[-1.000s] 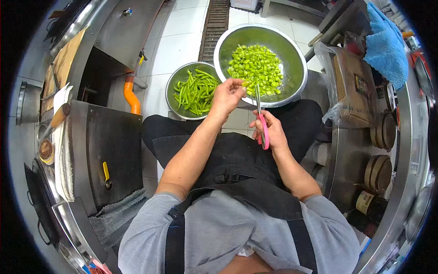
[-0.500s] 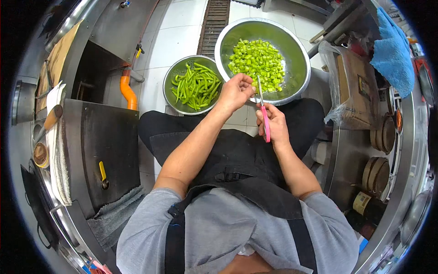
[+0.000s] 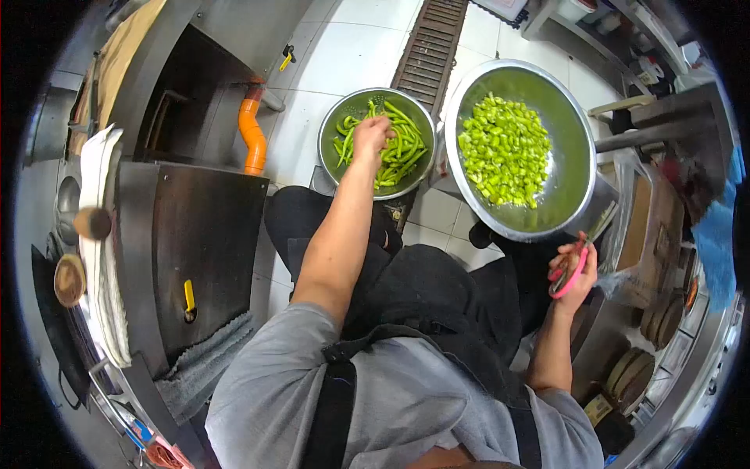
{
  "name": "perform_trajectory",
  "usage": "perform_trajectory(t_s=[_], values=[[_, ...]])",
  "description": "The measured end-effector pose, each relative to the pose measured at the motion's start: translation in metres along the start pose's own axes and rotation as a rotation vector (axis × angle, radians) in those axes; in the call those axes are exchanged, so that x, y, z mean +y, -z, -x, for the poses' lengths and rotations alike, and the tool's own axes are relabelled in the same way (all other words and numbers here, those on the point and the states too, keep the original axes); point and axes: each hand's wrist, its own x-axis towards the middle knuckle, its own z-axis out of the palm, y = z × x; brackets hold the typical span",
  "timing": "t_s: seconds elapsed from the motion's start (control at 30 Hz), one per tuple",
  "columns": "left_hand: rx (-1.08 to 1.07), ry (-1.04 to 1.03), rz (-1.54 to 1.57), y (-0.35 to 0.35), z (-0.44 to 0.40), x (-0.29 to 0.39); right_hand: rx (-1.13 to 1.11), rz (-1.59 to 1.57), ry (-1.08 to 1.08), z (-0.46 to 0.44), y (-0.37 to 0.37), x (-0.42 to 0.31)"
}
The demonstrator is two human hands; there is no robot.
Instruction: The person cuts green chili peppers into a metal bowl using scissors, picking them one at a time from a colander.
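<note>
My left hand [image 3: 373,137] is over the metal colander [image 3: 323,148], its fingers curled down among long green chili peppers [image 3: 404,148]. The fingertips are hidden, so I cannot make out what they pinch. To the right, my right hand [image 3: 580,283] is closed around scissors with pink handles [image 3: 575,277]. Their blades point up and to the right, just beside the large steel bowl [image 3: 568,176]. Cut pieces of green chili pepper [image 3: 504,152] are heaped inside that bowl, which tilts over my right knee.
A floor drain grate [image 3: 431,51] runs across the white tiles behind the containers. An orange pipe [image 3: 251,131] stands at the left beside a metal cabinet [image 3: 207,250]. On the right are a cardboard box in plastic [image 3: 644,234] and a blue cloth [image 3: 715,242].
My left hand has gone from above the bowl to the peppers in the colander. My right hand has moved right and down with the scissors, away from the bowl's near edge. The view has shifted.
</note>
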Motion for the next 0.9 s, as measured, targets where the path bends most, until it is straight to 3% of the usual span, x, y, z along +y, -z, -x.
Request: perform_trajectory(t_s=[0.07,0.17,0.23,0.27,0.3,0.37,0.57,0.6,0.7,0.77,0.83,0.87,0.9], values=[[0.024,0.366,0.265,0.017,-0.053,-0.058,0.031,-0.005,0.027,-0.006,-0.005,0.002],[0.211,0.485,0.327,0.032,-0.104,-0.113,0.112,-0.054,-0.047,-0.013,-0.017,-0.005],[0.267,0.514,0.259,0.032,-0.135,-0.128,0.226,-0.028,-0.093,-0.018,-0.022,-0.005],[0.301,0.493,0.229,0.033,-0.151,-0.135,0.188,0.059,0.031,-0.021,-0.025,0.001],[0.335,0.476,0.198,0.034,-0.168,-0.144,0.253,-0.129,-0.106,-0.025,-0.011,0.011],[0.321,0.546,0.173,0.037,-0.209,-0.160,0.335,-0.147,-0.215,-0.029,-0.017,0.005],[0.366,0.542,0.224,0.026,-0.279,-0.183,0.341,-0.139,-0.257,-0.037,-0.012,0.014],[0.364,0.594,0.263,0.025,-0.288,-0.189,0.506,-0.228,-0.354,-0.037,-0.015,0.010],[0.344,0.686,0.264,0.021,-0.305,-0.197,0.458,-0.110,-0.350,-0.039,-0.020,0.006],[0.616,0.695,0.400,0.017,-0.314,-0.200,0.419,-0.054,-0.332,-0.039,-0.014,0.007],[0.619,0.703,0.387,0.027,-0.323,-0.222,0.389,-0.008,-0.297,-0.038,-0.012,0.008],[0.390,0.581,-0.444,0.042,-0.328,-0.250,0.427,-0.091,-0.375,-0.038,-0.013,0.007],[0.082,0.435,-1.014,0.040,-0.316,-0.234,0.478,-0.173,-0.434,-0.037,-0.015,0.002]])
